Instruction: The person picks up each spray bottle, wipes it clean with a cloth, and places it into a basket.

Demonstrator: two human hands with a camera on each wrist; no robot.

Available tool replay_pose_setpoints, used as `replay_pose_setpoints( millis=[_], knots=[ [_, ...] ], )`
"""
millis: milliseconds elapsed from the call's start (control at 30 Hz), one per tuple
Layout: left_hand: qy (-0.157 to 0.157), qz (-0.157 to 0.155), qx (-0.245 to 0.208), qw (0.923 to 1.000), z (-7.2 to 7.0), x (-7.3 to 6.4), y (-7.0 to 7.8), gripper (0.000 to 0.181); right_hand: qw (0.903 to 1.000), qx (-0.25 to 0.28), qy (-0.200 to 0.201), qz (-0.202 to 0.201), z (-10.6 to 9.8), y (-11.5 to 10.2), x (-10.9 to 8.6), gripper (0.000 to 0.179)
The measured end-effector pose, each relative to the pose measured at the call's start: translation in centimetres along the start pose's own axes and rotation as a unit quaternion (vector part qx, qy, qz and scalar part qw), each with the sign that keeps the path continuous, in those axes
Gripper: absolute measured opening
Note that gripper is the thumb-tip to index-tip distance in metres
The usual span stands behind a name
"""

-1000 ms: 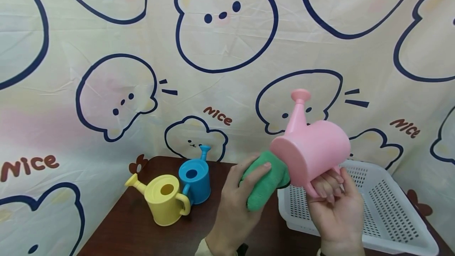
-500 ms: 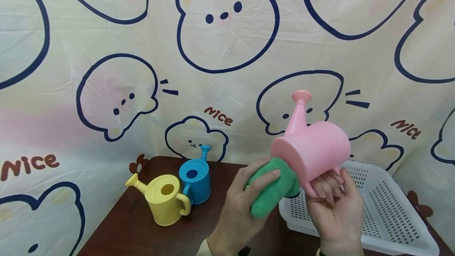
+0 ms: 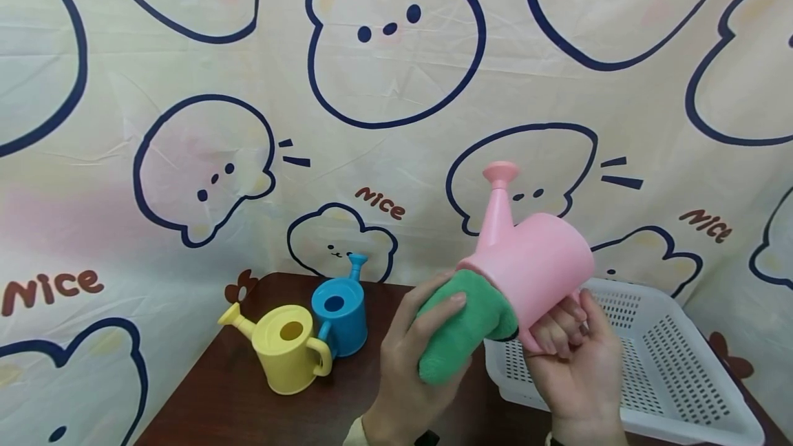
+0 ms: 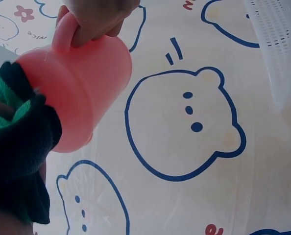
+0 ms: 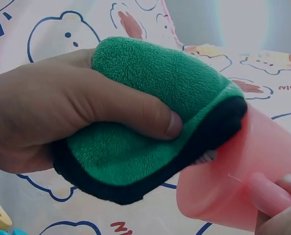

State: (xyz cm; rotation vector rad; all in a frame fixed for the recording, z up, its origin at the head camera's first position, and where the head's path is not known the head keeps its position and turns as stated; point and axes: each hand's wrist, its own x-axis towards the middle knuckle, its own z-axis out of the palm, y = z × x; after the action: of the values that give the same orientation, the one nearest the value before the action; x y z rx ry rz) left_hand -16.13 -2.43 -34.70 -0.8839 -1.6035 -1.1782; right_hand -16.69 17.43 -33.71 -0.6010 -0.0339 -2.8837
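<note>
In the head view my left hand [image 3: 415, 356] grips a folded green towel [image 3: 464, 322] with a dark edge. That towel lies against the flat end of a pink watering can [image 3: 535, 263], covering most of that face. My right hand [image 3: 573, 356] holds the can by its handle, raised above the table and tipped on its side, spout upward. From the right wrist, the left thumb is seen pressing into the towel [image 5: 160, 83] beside the can [image 5: 278, 142]. The left wrist view shows the can [image 4: 86, 83] with the right hand's fingers [image 4: 101, 19] through its handle.
A yellow watering can [image 3: 288, 349] and a blue watering can [image 3: 343, 315] stand upright on the dark brown table [image 3: 248, 418] at the left. A white perforated basket [image 3: 675, 363] sits at the right, behind the right hand. A cartoon-print cloth [image 3: 396, 88] hangs behind.
The pink watering can has shifted left and slightly down with the right hand. The green towel dipped down and right, then moved back left, now covering more of the can's end.
</note>
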Motion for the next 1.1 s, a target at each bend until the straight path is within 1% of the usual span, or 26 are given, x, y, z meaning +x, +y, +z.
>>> replay_pose_setpoints(
  millis=[100, 167, 200, 233, 300, 400, 433, 500, 600, 700, 800, 867, 933, 1000, 1100],
  knots=[
    [0.033, -0.011, 0.017, 0.9993, 0.0, 0.1, 0.0, 0.077, 1.0, -0.007, 0.0, 0.003, 0.0, 0.0, 0.0, 0.05],
    [0.054, -0.021, 0.018, 0.9981, 0.0, 0.1, 0.0, 0.076, 0.9999, -0.012, 0.002, 0.004, 0.0, -0.1, 0.0, 0.05],
    [0.063, -0.032, 0.015, 0.9974, -0.1, 0.1, 0.0, 0.075, 0.9998, -0.02, 0.003, 0.002, 0.0, -0.1, 0.0, 0.05],
    [0.071, -0.048, 0.009, 0.9963, -0.1, 0.1, 0.1, 0.073, 0.9997, -0.023, -0.001, 0.005, 0.0, -0.2, 0.0, 0.049],
    [0.082, -0.09, -0.016, 0.9924, -0.3, 0.1, 0.2, 0.07, 0.9995, -0.027, -0.013, 0.013, -0.1, -0.5, 0.0, 0.049],
    [0.087, -0.162, -0.054, 0.9815, -0.7, 0.2, 0.4, 0.068, 0.9979, -0.017, -0.046, 0.041, -0.1, -0.9, 0.1, 0.048],
    [0.088, -0.181, -0.065, 0.9774, -0.9, 0.2, 0.4, 0.068, 0.9969, -0.011, -0.057, 0.052, -0.1, -1.1, 0.1, 0.048],
    [0.084, -0.212, -0.085, 0.9699, -1.2, 0.2, 0.3, 0.069, 0.9949, -0.006, -0.072, 0.07, 0.0, -1.3, 0.1, 0.048],
    [0.072, -0.25, -0.109, 0.9596, -1.7, 0.3, 0.2, 0.069, 0.9933, -0.016, -0.078, 0.084, 0.1, -1.3, -0.1, 0.051],
    [0.045, -0.294, -0.132, 0.9454, -2.3, 0.6, 0.1, 0.07, 0.992, -0.039, -0.076, 0.093, 0.1, -1.3, -0.3, 0.055],
    [0.015, -0.326, -0.149, 0.9334, -2.8, 0.8, 0.0, 0.072, 0.9897, -0.063, -0.083, 0.098, 0.1, -1.4, -0.3, 0.06],
    [-0.001, -0.335, -0.157, 0.9291, -3.0, 1.0, -0.1, 0.072, 0.9881, -0.074, -0.09, 0.1, 0.0, -1.5, -0.4, 0.063],
    [-0.011, -0.338, -0.164, 0.9265, -3.1, 1.0, -0.2, 0.073, 0.9869, -0.08, -0.095, 0.104, -0.1, -1.6, -0.4, 0.064],
    [-0.014, -0.339, -0.168, 0.9254, -3.2, 1.1, -0.4, 0.074, 0.9856, -0.08, -0.095, 0.114, -0.2, -1.6, -0.6, 0.062],
    [-0.008, -0.339, -0.165, 0.9262, -3.1, 1.1, -0.5, 0.074, 0.9829, -0.077, -0.095, 0.137, -0.3, -1.5, -0.6, 0.056]
  ],
)
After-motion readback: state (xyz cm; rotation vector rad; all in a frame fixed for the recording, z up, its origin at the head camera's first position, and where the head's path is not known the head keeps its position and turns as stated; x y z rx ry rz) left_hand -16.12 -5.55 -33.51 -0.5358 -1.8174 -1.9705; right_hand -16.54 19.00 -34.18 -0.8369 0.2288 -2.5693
